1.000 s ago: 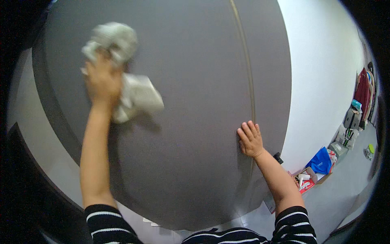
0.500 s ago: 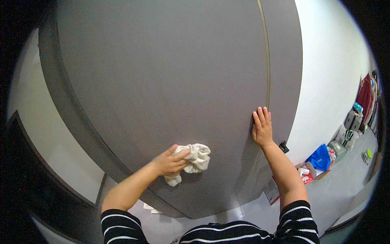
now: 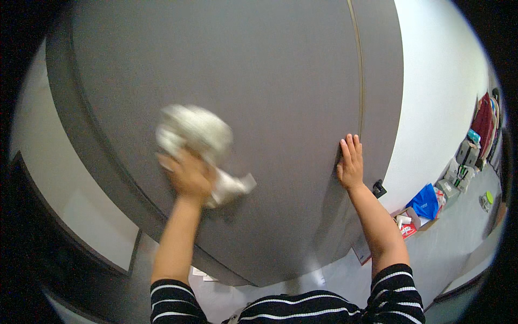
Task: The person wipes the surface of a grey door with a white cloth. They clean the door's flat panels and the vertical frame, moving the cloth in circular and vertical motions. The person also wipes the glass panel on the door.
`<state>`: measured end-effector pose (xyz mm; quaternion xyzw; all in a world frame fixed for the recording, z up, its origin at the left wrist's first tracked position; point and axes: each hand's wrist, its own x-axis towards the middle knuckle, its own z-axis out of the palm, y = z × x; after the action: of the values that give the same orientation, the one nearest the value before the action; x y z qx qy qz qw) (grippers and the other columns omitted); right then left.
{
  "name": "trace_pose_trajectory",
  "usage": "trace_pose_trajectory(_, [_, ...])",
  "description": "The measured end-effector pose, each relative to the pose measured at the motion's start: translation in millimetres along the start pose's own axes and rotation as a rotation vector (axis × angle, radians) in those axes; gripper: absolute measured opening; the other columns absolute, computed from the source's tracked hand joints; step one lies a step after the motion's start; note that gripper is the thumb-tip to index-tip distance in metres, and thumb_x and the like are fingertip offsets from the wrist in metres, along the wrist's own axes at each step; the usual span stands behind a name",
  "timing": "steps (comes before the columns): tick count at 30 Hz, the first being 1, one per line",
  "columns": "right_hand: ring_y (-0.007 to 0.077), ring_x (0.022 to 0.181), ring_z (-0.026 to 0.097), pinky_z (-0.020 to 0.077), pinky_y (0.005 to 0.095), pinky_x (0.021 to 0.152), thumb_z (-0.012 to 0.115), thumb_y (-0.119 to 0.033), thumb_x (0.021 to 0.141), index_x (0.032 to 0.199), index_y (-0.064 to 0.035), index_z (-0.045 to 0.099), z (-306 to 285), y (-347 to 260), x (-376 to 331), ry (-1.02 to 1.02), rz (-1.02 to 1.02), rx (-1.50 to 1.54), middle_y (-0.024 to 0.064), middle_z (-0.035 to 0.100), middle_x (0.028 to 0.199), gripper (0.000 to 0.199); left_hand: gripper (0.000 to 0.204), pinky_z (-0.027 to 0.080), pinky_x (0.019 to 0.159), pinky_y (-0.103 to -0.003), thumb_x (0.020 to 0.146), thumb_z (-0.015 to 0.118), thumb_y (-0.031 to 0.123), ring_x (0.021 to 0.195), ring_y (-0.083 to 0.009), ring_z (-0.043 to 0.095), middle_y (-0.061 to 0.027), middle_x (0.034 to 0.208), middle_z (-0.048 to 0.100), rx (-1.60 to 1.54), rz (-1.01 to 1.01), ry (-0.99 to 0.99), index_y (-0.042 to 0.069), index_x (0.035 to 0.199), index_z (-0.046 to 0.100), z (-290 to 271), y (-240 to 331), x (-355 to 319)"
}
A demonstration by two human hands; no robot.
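A large grey door (image 3: 270,81) with a thin brass-coloured strip (image 3: 360,70) down its right side fills most of the view. Against its left half, my left hand (image 3: 191,175) has its fingers on a crumpled off-white cloth (image 3: 197,129). Both are smeared by motion, and one end of the cloth trails out to the right below the hand. My right hand (image 3: 352,164) lies flat on the door near the strip, fingers stretched upward and holding nothing.
Beside the door's right edge is a black handle-like fitting (image 3: 379,189). A blue bag (image 3: 424,202) and an open cardboard box (image 3: 413,218) stand on the floor by the white wall (image 3: 437,97). Dark red clothing (image 3: 484,121) hangs farther off. A dark-framed doorway (image 3: 32,232) lies left.
My left hand has swept the cloth up and to the left across the door, and the cloth has spread out. My right hand stays at nearly the same spot.
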<state>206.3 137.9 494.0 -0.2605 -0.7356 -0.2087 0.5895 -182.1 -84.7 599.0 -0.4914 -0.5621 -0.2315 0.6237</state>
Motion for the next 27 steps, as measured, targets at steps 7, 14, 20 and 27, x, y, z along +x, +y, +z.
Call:
trace_pose_trajectory(7, [0.0351, 0.141, 0.027, 0.0260, 0.0505, 0.113, 0.057, -0.009, 0.081, 0.140, -0.0106, 0.044, -5, 6, 1, -0.094, -0.042, -0.014, 0.0118, 0.035, 0.151, 0.060, 0.029, 0.007, 0.112, -0.068, 0.092, 0.048, 0.031, 0.140, -0.0243, 0.030, 0.0003, 0.132, 0.053, -0.337, 0.868, -0.132, 0.022, 0.112, 0.066, -5, 65, -98])
trace_pose_trajectory(14, [0.0345, 0.142, 0.027, 0.0273, 0.0499, 0.112, 0.059, -0.010, 0.081, 0.140, -0.0116, 0.045, -16, -1, 7, -0.083, -0.002, 0.018, 0.0113, 0.035, 0.151, 0.061, 0.041, 0.020, 0.104, -0.071, 0.083, 0.059, 0.028, 0.129, -0.0469, 0.036, -0.0096, 0.144, 0.044, -0.095, 0.089, 0.188, 0.012, 0.121, 0.063, -23, 51, 172])
trace_pose_trajectory(20, [0.0369, 0.139, 0.030, 0.0277, 0.0507, 0.111, 0.060, -0.021, 0.087, 0.140, -0.0102, 0.043, -36, -22, 4, -0.194, 0.146, 0.081, 0.0150, 0.034, 0.150, 0.056, 0.030, 0.021, 0.107, -0.065, 0.087, 0.059, 0.028, 0.128, -0.0404, 0.040, -0.0063, 0.133, 0.055, -0.153, 0.105, 0.155, 0.013, 0.111, 0.066, 0, 139, 169])
trace_pose_trajectory(27, [0.0414, 0.144, 0.008, 0.0165, 0.0515, 0.115, 0.071, -0.060, 0.075, 0.152, -0.0069, 0.006, -61, -76, -80, -0.349, 0.549, 0.682, 0.0252, 0.005, 0.155, 0.114, 0.015, 0.041, 0.087, -0.052, 0.082, 0.059, 0.019, 0.108, -0.0277, 0.056, -0.0043, 0.098, 0.064, -0.802, 0.655, -0.132, 0.012, 0.093, 0.066, 17, 272, -9])
